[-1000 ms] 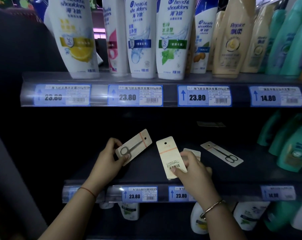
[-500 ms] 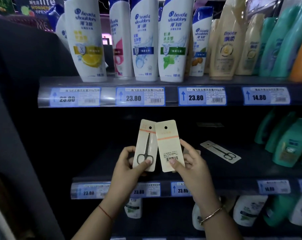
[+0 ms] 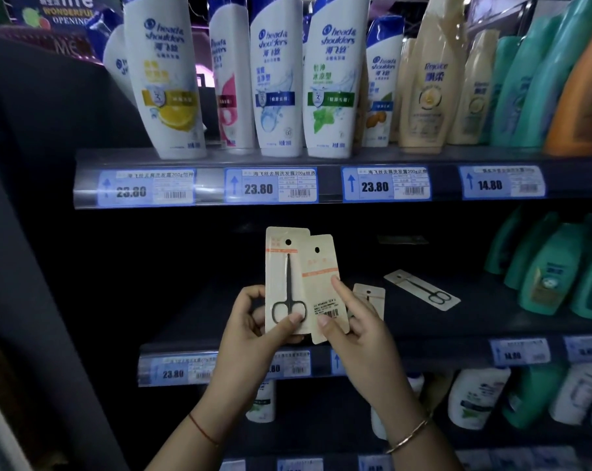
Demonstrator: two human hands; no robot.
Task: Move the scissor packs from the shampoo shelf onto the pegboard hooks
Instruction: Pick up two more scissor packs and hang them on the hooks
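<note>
My left hand pinches a beige scissor pack, held upright with the small black scissors facing me. My right hand grips a second pack with its barcode side toward me, tucked partly behind the first. Both packs are raised in front of the dark middle shelf. Two more packs stay on that shelf: one just behind my right hand, another lying flat further right. No pegboard is in view.
White shampoo bottles line the upper shelf above blue price tags. Teal bottles stand at the right end of the middle shelf. More bottles fill the shelf below. A dark panel closes off the left.
Both hands lifted their packs off the shelf and brought them together upright. The two packs now overlap, side by side a moment ago. The view drew closer.
</note>
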